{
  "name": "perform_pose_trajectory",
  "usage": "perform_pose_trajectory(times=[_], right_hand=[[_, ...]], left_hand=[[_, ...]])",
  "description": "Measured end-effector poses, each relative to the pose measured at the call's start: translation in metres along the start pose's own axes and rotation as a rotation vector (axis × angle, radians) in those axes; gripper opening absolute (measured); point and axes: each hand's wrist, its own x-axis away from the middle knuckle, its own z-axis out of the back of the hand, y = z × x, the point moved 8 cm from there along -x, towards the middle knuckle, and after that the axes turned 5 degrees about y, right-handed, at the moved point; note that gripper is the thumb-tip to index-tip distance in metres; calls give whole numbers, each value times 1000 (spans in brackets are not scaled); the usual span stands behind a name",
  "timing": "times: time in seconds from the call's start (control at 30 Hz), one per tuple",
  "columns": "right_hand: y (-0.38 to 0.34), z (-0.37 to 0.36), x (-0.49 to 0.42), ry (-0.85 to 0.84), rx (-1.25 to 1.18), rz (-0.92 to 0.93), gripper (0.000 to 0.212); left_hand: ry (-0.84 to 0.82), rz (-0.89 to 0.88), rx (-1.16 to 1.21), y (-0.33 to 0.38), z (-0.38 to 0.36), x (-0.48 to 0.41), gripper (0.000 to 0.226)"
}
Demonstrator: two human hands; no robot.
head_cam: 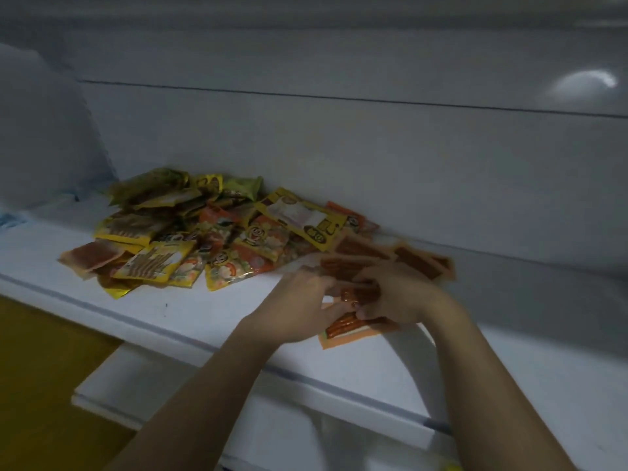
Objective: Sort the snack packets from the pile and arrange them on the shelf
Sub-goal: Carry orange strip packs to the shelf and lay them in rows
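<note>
Fingers [334, 309] of the left hand [299, 300] and right hand [397, 297] pinch some orange packets [350, 329] on the shelf [204, 314], just right of the pile [204, 232]. I'd square their edges first (blur hides the exact grip), then lay them flat.

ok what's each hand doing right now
left hand: pinching the orange packets
right hand: gripping the same orange packets
</note>
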Motion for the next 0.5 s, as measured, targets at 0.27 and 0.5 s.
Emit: perform_pose_trajectory(times=[0.27,0.5], right_hand=[[15,-8,-15,-14,-100,-198,91],[34,-12,-11,-6,-63,-347,106]], left_hand=[[-86,-179,69,-11,-4,-33,34],[30,-310,25,-6,-21,-41,46]])
